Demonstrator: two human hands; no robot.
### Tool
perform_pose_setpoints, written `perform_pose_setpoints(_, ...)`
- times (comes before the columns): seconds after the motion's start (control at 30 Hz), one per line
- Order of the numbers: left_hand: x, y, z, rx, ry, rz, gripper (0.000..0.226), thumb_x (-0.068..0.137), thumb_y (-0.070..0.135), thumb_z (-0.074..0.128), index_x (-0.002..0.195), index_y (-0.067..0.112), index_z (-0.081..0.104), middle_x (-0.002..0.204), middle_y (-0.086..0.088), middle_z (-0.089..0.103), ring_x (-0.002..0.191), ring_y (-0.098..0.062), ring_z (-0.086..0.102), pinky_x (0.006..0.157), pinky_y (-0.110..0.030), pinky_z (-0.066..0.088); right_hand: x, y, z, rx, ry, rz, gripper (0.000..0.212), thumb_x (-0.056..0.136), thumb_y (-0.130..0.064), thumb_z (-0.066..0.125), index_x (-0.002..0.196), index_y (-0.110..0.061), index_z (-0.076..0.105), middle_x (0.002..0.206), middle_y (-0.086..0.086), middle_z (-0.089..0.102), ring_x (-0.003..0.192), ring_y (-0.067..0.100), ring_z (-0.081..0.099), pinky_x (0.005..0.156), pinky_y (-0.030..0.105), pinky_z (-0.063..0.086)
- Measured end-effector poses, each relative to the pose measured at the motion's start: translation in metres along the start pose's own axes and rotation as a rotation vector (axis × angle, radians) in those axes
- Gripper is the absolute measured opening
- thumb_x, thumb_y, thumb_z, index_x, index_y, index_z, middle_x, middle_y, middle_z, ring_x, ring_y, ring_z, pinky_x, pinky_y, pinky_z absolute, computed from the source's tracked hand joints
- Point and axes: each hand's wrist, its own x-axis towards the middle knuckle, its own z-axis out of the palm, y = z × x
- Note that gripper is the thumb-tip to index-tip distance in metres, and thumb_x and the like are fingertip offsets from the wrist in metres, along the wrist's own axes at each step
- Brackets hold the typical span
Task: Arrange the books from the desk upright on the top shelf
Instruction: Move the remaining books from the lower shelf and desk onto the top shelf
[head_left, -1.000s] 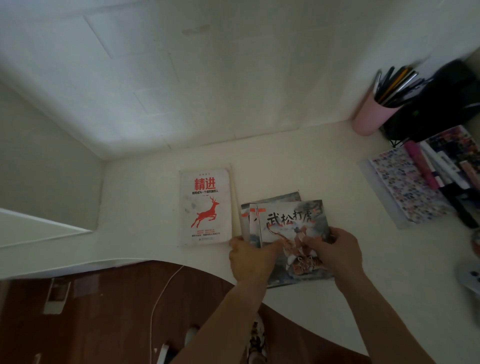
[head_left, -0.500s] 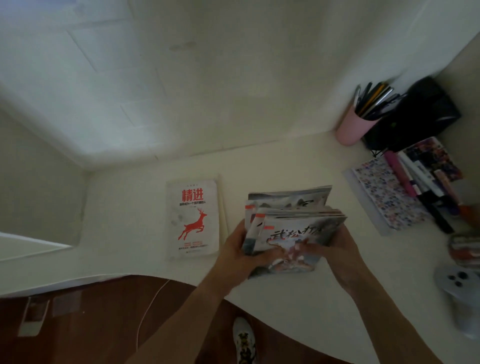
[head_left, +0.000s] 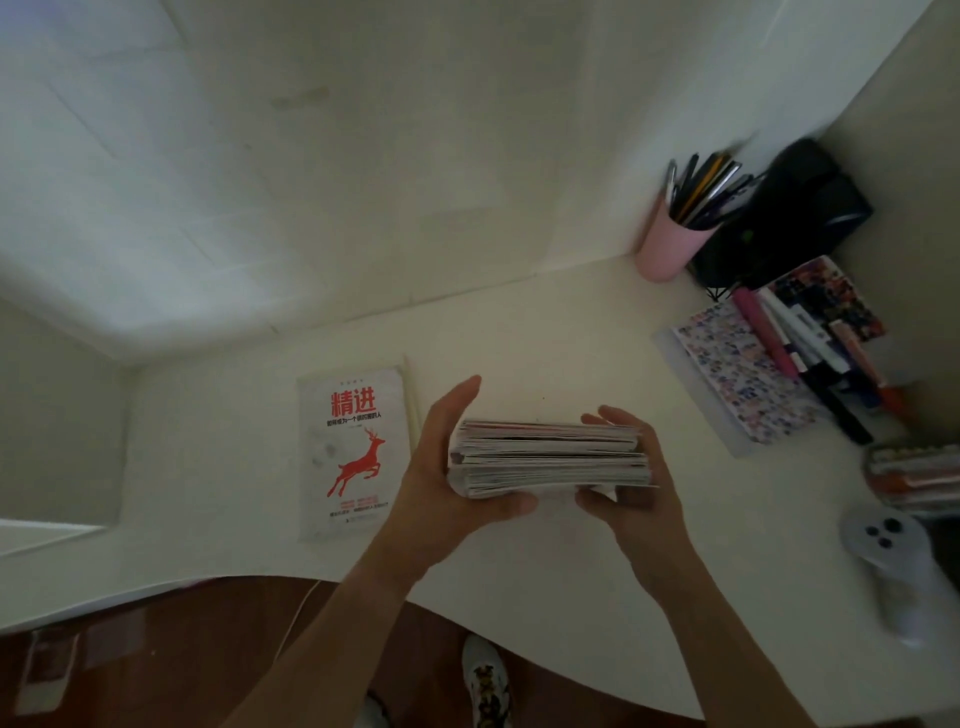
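Note:
A stack of thin books (head_left: 548, 457) is held above the white desk (head_left: 519, 338), its page edges facing me. My left hand (head_left: 441, 467) grips the stack's left end and my right hand (head_left: 634, 483) grips its right end. A white book with a red deer on its cover (head_left: 353, 452) lies flat on the desk just left of my left hand. No shelf is in view.
A pink pen cup (head_left: 670, 244) and a black object (head_left: 779, 218) stand in the back right corner. A patterned notebook (head_left: 737, 369) with pens lies at right. A white controller (head_left: 893, 551) sits near the right edge. The desk's curved front edge is below my arms.
Both hands have lifted the thin books off the desk and squared them into one stack, turned so the page edges face me. The deer book has stayed in place.

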Motion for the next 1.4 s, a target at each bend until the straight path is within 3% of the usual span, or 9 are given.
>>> perform_pose_setpoints(0.23,0.005,-0.047,0.014,-0.02,0.065,-0.104,0.086,0.067,-0.01,0.088,0.141,0.009,0.049,0.127,-0.006,0.068,0.123,-0.022,0.064,0.099,-0.04,0.057,0.006,0.024,0.01,0.024,0.107,0.133,0.065,0.066,0.034,0.061,0.121,-0.001,0.062,0.103,-0.001,0.077,0.101,0.015,0.072,0.078,0.025,0.056)
perform_pose_setpoints(0.4,0.012,-0.058,0.013,0.078,0.093,-0.195,0.063,0.073,0.003,0.088,0.129,0.004,0.06,0.116,-0.006,0.074,0.111,-0.021,0.07,0.09,-0.034,0.061,0.009,0.023,0.008,-0.067,0.101,0.148,0.067,0.065,0.012,0.08,0.128,-0.001,0.059,0.114,0.005,0.074,0.108,0.013,0.069,0.084,0.021,0.056)
perform_pose_setpoints(0.57,0.026,-0.024,0.005,-0.041,-0.096,-0.537,0.059,0.072,0.006,0.092,0.124,0.016,0.065,0.11,-0.002,0.078,0.101,-0.018,0.075,0.084,-0.034,0.063,0.024,-0.002,-0.01,-0.212,-0.062,0.449,0.046,0.085,-0.024,0.083,0.122,-0.013,0.058,0.115,0.014,0.069,0.102,0.025,0.072,0.075,0.038,0.063)
perform_pose_setpoints(0.67,0.033,-0.019,0.015,-0.099,-0.02,-0.734,0.042,0.07,0.016,0.094,0.107,0.013,0.075,0.098,-0.003,0.08,0.087,-0.02,0.078,0.075,-0.032,0.064,0.03,-0.002,-0.01,-0.163,-0.03,0.596,0.033,0.094,-0.022,0.073,0.123,-0.008,0.063,0.114,0.007,0.075,0.094,0.019,0.075,0.067,0.026,0.059)
perform_pose_setpoints(0.87,0.022,-0.036,0.028,0.937,0.112,-0.428,0.095,0.056,0.09,0.065,0.12,0.02,0.062,0.112,0.004,0.065,0.103,-0.017,0.062,0.087,-0.031,0.051,0.037,0.007,-0.002,-0.607,0.182,0.533,0.039,0.075,-0.034,0.084,0.087,0.001,0.072,0.081,0.021,0.071,0.074,0.026,0.067,0.067,0.038,0.053)
perform_pose_setpoints(0.97,0.015,-0.012,0.031,0.953,0.194,-0.296,0.084,0.074,0.075,0.069,0.134,0.019,0.053,0.125,-0.002,0.054,0.119,-0.024,0.051,0.096,-0.035,0.044,0.033,-0.003,0.013,-1.053,0.149,0.475,0.071,0.069,-0.07,0.069,0.099,-0.005,0.068,0.095,0.018,0.067,0.094,0.035,0.063,0.081,0.041,0.05)
perform_pose_setpoints(1.1,0.007,-0.003,-0.014,0.728,0.537,-0.408,0.066,0.09,0.062,0.063,0.141,0.022,0.051,0.14,-0.005,0.05,0.13,-0.025,0.045,0.105,-0.043,0.042,0.017,-0.037,0.075,-0.969,0.322,0.167,0.06,0.087,-0.034,0.076,0.137,-0.011,0.053,0.131,0.015,0.054,0.123,0.037,0.049,0.099,0.048,0.044)
perform_pose_setpoints(1.2,-0.003,-0.017,-0.072,0.755,0.795,-0.498,0.062,0.094,0.046,0.066,0.141,0.009,0.05,0.138,-0.018,0.049,0.126,-0.038,0.047,0.099,-0.049,0.046,0.011,-0.036,0.152,-0.825,-0.024,0.172,0.053,0.095,-0.034,0.067,0.142,-0.019,0.048,0.135,0.002,0.053,0.123,0.022,0.055,0.105,0.041,0.045)
perform_pose_setpoints(1.4,0.003,-0.032,-0.121,0.644,0.713,-0.731,0.046,0.097,0.031,0.059,0.131,0.001,0.051,0.126,-0.016,0.058,0.11,-0.033,0.055,0.087,-0.041,0.044,0.036,0.003,0.227,-1.029,-0.115,0.322,0.041,0.101,-0.039,0.054,0.127,-0.008,0.047,0.128,0.014,0.051,0.116,0.031,0.053,0.096,0.04,0.046)
